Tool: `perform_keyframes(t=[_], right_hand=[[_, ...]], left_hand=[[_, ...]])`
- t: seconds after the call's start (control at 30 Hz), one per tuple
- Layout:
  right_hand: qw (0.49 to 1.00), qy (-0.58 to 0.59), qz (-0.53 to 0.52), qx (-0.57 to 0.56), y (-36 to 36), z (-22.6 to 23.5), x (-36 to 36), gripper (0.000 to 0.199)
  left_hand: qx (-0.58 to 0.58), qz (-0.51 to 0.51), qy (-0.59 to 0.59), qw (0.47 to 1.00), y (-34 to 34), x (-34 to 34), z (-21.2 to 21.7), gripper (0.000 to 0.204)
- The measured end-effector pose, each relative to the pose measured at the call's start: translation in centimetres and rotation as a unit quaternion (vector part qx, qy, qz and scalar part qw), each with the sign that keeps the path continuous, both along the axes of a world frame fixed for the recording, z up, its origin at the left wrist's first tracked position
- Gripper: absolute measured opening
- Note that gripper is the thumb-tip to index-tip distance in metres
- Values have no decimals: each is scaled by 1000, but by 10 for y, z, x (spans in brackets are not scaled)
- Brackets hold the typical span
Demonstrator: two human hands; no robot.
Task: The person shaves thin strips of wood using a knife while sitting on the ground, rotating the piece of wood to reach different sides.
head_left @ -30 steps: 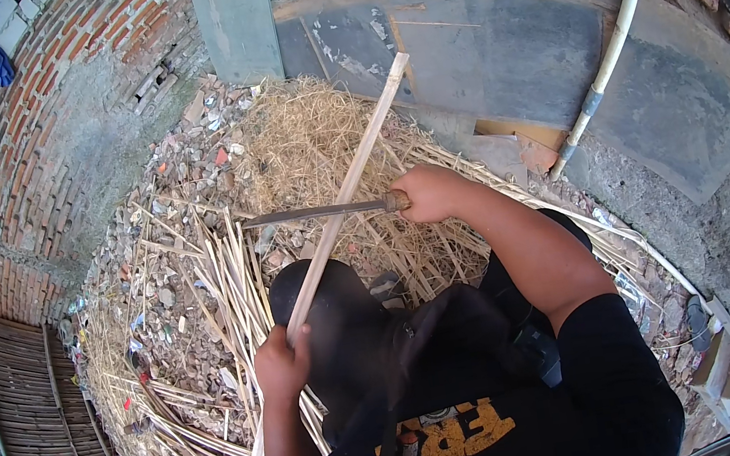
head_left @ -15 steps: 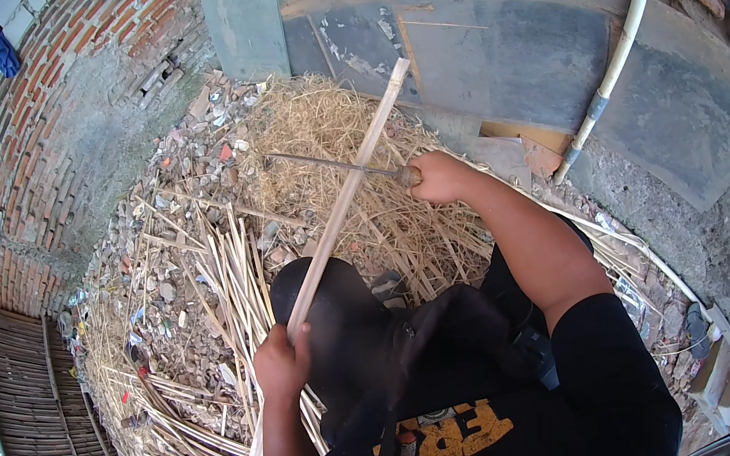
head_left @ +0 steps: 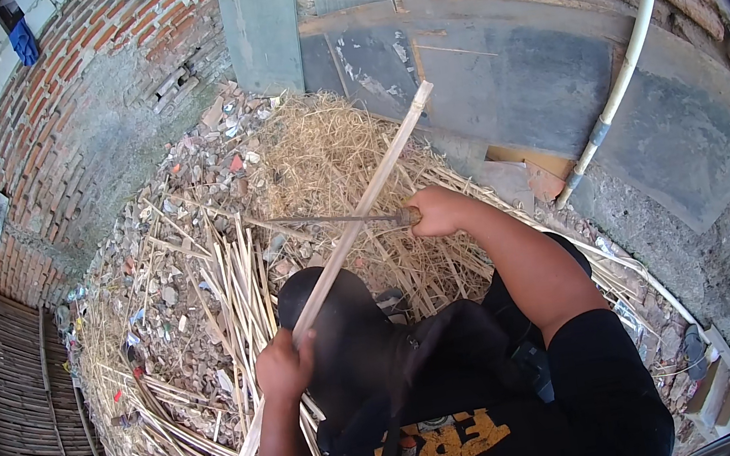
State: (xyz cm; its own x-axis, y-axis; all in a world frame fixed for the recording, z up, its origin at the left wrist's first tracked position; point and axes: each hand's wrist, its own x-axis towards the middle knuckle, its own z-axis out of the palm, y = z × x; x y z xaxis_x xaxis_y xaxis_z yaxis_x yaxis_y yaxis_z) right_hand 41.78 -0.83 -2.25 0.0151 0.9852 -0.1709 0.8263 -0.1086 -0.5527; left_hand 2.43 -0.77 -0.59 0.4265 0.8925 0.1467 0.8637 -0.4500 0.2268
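The left hand (head_left: 284, 366) is closing tight around the lower part of a long pale bamboo strip (head_left: 361, 213), gripping it just above the person's dark-clothed knee (head_left: 333, 324), which seems to be steadying the piece from below. From that grip the strip is slanting up and away to the right, its far end standing free above the straw heap (head_left: 323, 155) on the ground, so its middle is lying open to the tool. The right hand (head_left: 438, 210) is wrapping shut around the handle of a long thin blade (head_left: 327, 220), and the blade is reaching leftward, roughly level, and crossing the strip near its midpoint, seemingly to bite into or shave its edge; whether metal is touching wood is hard to tell. To the left, cut bamboo slivers (head_left: 224, 279) are lying in a loose fan over rubble. Farther off, a grey slab (head_left: 492, 73) is leaning against the brick wall (head_left: 96, 79), with a white pipe (head_left: 628, 55) running down beside it.
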Motion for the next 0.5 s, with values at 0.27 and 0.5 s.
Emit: perform_keyframes(t=[0.27,0.5], right_hand=[[999,26,-13,17,-3,18,-7,24],[998,-68,11,12,-6,21,-23,24]], left_hand=[[32,-8,-16,999,2,-6,-2,42],[9,-18,-13,1000,3,0,3,40]])
